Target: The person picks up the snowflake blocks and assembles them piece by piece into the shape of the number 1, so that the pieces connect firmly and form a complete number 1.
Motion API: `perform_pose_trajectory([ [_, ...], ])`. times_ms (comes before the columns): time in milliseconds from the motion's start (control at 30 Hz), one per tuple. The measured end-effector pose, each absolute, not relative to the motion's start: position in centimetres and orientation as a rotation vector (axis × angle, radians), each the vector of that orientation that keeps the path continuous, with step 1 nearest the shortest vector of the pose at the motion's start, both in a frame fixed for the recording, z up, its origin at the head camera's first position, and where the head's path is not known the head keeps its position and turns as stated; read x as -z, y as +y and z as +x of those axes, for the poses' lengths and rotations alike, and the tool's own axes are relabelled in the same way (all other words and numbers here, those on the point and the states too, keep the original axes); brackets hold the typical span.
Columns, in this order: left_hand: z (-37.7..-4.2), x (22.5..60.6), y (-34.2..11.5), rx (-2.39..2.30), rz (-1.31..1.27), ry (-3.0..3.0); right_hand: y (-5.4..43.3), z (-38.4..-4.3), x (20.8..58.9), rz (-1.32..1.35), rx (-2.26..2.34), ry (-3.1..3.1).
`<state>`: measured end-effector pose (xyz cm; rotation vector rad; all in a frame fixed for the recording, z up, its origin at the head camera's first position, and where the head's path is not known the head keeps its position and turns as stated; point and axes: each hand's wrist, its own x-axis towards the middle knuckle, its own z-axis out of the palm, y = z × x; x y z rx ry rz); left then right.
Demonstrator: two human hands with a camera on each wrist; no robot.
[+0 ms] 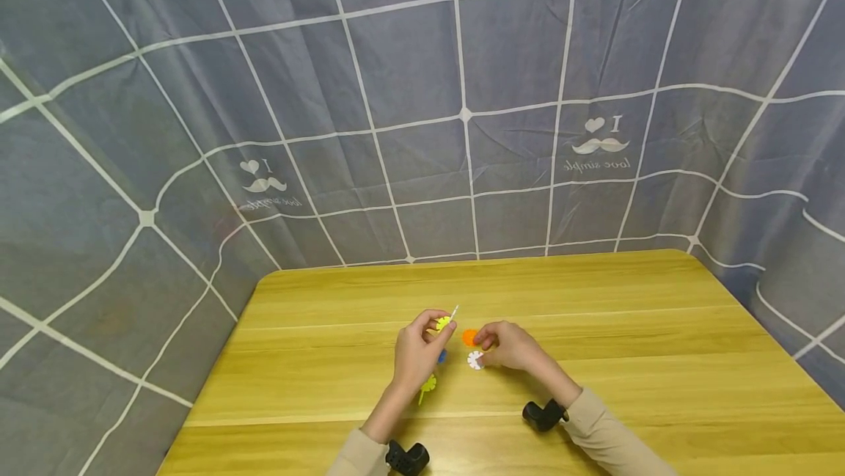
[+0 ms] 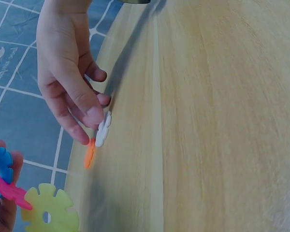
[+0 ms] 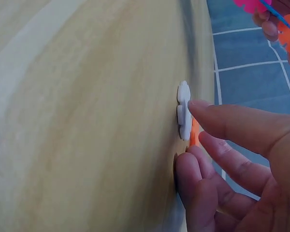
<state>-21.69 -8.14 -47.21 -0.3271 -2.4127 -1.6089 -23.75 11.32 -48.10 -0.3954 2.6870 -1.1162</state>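
Working at the bench (image 1: 594, 307), lower half of the head view. Left hand (image 1: 416, 353), lower centre, grips a cluster of joined notched discs (image 2: 12, 193). Right hand (image 1: 515, 348), just right of it: fingers loosely bent, spread, gripping nothing; thumb at the edge of the white disc (image 1: 474, 360), near the orange disc (image 1: 469, 337). Looks like a pick-up step; next move calls for pinching a thin rim.
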Motion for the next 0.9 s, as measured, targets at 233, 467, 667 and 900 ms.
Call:
perform_pose_trajectory([
  [233, -21.7, 47.0, -8.3, 1.650, -0.326, -2.406, 10.9, -23.5, 47.9, -0.362, 1.057, 2.735],
  [467, -21.7, 47.0, -8.4, 1.667, -0.298, -2.395, 10.5, -23.4, 48.0, -0.340, 1.030, 2.759],
  [667, -21.8, 46.9, -8.3, 1.688, -0.293, -2.373, 10.2, -23.1, 48.0, -0.336, 0.968, 2.796],
  [900, -21.8, 46.5, -8.1, 1.785, -0.292, -2.333, 10.1, -23.2, 47.7, -0.324, 0.902, 2.822],
])
